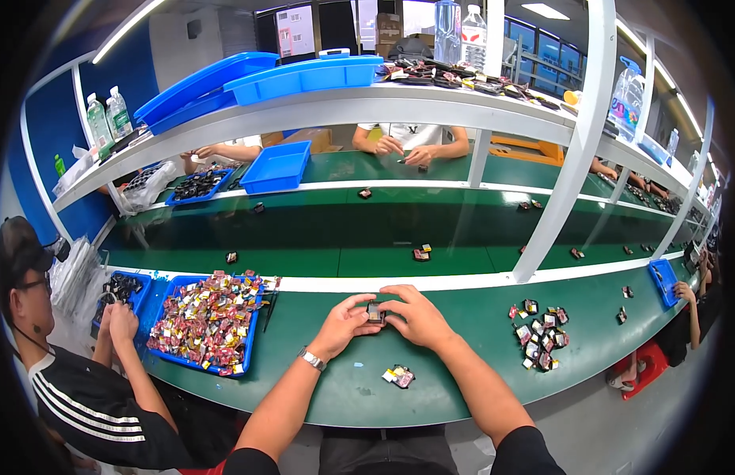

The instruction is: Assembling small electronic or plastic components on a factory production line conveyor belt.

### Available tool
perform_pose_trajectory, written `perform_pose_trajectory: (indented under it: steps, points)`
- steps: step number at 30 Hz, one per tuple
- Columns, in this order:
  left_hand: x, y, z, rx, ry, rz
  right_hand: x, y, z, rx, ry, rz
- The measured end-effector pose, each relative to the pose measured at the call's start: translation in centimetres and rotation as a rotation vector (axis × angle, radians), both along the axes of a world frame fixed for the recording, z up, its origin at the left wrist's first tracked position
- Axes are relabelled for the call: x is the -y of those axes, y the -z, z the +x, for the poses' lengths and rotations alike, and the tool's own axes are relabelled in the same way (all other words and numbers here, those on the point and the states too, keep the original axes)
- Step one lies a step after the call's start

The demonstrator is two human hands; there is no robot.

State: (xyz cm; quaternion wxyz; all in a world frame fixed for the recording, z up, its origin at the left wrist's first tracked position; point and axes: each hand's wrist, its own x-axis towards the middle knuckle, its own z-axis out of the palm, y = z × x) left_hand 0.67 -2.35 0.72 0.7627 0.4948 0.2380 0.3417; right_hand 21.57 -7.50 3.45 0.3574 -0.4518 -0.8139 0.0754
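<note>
In the middle of the green bench, my left hand (pixel 343 323) pinches a small black square part (pixel 375 312) between thumb and fingers. My right hand (pixel 417 317) closes on the same part from the other side, its fingers curled over the edge. Nearer to me, a small red piece with white and yellow tabs (pixel 401 376) lies on the green surface. To the right of my hands is a loose group of similar black parts with red and white pieces (pixel 541 336). At my left stands a blue tray (pixel 247 358) heaped with red, white and yellow pieces.
A co-worker (pixel 90 388) sits at the left beside a smaller blue tray (pixel 143 294). Beyond a white rail (pixel 320 283) runs a dark green belt (pixel 328 237) with scattered parts. A white post (pixel 569 142) rises at the right. Blue trays (pixel 304 77) lie on the shelf above.
</note>
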Motion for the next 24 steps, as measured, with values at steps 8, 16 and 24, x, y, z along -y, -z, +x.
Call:
perform_pose_trajectory:
  steps: [8, 16, 24]
  points:
    - [-0.3, 1.0, -0.1, 0.027, 0.035, 0.006, 0.0, 0.3, -1.1, 0.007, -0.015, -0.024]
    - [-0.5, 0.4, -0.4, -0.002, 0.091, 0.050, 0.1, 0.6, -1.8, -0.141, 0.032, -0.052]
    - [-0.3, 0.3, -0.3, 0.004, 0.116, 0.077, 0.1, 1.0, -1.8, -0.229, 0.061, -0.173]
